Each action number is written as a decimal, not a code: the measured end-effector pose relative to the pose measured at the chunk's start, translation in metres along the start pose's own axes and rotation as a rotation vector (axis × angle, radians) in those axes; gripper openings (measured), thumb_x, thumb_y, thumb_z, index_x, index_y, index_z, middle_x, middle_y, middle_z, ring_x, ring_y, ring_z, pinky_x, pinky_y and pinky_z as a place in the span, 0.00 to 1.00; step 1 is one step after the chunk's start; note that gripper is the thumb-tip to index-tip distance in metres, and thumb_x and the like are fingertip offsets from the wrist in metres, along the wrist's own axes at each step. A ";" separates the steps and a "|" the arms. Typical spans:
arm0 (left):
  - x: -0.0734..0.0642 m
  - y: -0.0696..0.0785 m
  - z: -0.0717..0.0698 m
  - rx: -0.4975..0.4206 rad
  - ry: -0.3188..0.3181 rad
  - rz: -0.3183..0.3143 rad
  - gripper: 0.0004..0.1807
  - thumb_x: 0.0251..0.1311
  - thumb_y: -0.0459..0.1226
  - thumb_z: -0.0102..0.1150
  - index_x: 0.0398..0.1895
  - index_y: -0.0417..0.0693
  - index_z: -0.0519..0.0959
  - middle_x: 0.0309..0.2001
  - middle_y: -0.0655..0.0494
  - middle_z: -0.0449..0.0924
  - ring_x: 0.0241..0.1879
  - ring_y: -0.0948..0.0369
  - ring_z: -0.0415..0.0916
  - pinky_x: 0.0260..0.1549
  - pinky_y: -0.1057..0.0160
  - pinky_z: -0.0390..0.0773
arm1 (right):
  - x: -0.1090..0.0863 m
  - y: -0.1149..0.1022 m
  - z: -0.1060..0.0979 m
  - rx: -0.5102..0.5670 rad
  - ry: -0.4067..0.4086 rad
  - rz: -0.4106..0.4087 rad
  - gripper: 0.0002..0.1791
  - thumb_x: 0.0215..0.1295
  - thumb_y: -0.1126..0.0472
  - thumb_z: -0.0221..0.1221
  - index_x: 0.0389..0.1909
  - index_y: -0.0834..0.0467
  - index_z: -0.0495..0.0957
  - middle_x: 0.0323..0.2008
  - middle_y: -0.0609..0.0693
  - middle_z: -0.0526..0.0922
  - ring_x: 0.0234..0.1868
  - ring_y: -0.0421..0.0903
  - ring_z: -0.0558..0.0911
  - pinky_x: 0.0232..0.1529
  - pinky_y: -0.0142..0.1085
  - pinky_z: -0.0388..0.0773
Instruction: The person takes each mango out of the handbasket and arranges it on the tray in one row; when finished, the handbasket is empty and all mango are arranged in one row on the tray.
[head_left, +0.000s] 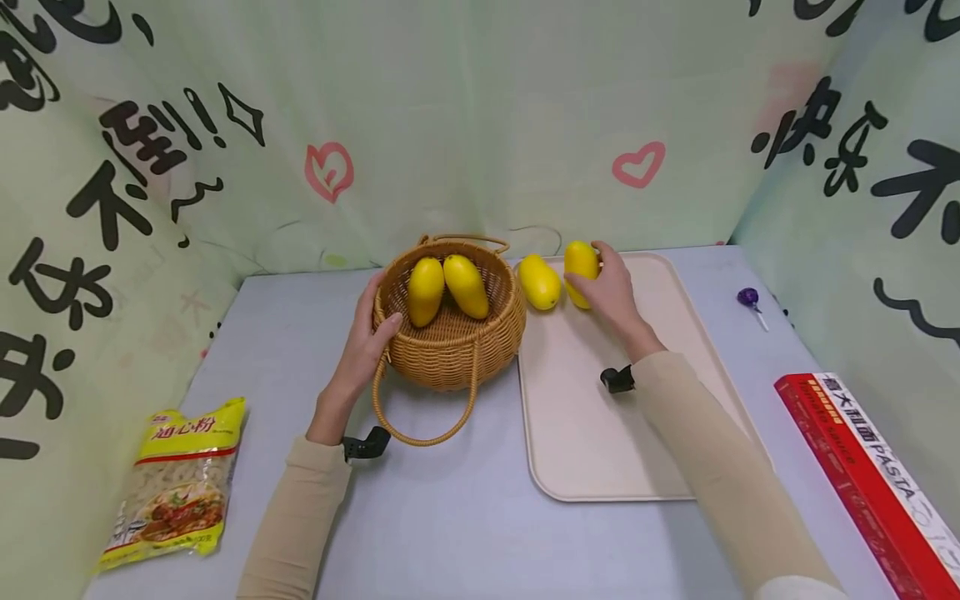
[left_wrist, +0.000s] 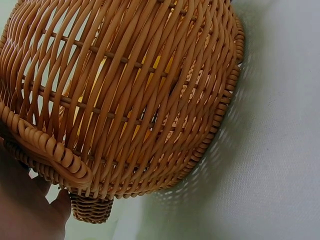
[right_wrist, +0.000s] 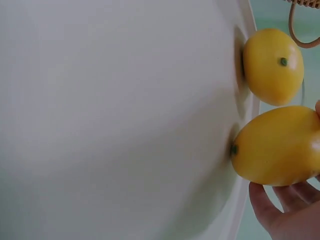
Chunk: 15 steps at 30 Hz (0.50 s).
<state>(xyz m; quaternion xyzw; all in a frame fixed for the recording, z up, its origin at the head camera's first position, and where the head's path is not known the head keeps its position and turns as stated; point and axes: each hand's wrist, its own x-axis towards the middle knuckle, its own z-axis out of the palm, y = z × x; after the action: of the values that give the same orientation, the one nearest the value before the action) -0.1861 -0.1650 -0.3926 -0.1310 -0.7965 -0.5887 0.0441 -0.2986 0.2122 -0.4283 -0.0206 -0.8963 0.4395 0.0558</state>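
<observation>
A brown wicker basket (head_left: 442, 360) stands left of a beige tray (head_left: 581, 408), its front handle hanging down. Two yellow mangoes (head_left: 426, 292) lie inside, glimpsed through the weave in the left wrist view. My left hand (head_left: 366, 333) grips the basket's left side, thumb over the rim. At the tray's far end, my right hand (head_left: 617, 292) holds another mango (right_wrist: 277, 147) between thumb and fingers, its stem end close to the tray surface. One more mango (head_left: 538, 282) rests just left of it, at the tray's far-left corner beside the basket.
A yellow bag of pasta (head_left: 176, 483) lies at the table's left. On the right are a long red pasta box (head_left: 862, 483) and a purple lollipop (head_left: 748, 298). A printed curtain (head_left: 480, 125) encloses the back and sides.
</observation>
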 end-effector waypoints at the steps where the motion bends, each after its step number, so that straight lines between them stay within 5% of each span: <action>1: 0.000 0.000 0.000 0.000 0.001 -0.003 0.40 0.69 0.40 0.48 0.80 0.47 0.44 0.80 0.47 0.43 0.79 0.46 0.45 0.75 0.41 0.49 | 0.001 -0.001 0.001 -0.016 0.004 0.008 0.44 0.65 0.50 0.61 0.76 0.58 0.53 0.70 0.62 0.64 0.67 0.59 0.66 0.70 0.55 0.64; 8: 0.001 0.000 -0.002 0.004 0.006 -0.018 0.41 0.68 0.41 0.47 0.81 0.49 0.44 0.80 0.49 0.42 0.79 0.49 0.44 0.76 0.43 0.48 | 0.005 -0.010 0.004 -0.117 0.007 0.056 0.43 0.66 0.46 0.58 0.76 0.60 0.54 0.71 0.63 0.63 0.67 0.61 0.66 0.70 0.56 0.61; 15: 0.000 0.000 -0.001 -0.002 -0.001 -0.016 0.40 0.69 0.41 0.47 0.81 0.49 0.44 0.80 0.49 0.42 0.79 0.48 0.44 0.76 0.44 0.48 | 0.005 -0.005 0.012 -0.011 0.001 0.103 0.41 0.69 0.48 0.55 0.75 0.62 0.53 0.71 0.64 0.62 0.70 0.60 0.63 0.73 0.52 0.61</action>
<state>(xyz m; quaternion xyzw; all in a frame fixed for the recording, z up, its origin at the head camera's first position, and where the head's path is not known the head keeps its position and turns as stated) -0.1862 -0.1662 -0.3925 -0.1250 -0.7969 -0.5897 0.0387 -0.3044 0.2001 -0.4307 -0.0670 -0.8964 0.4370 0.0334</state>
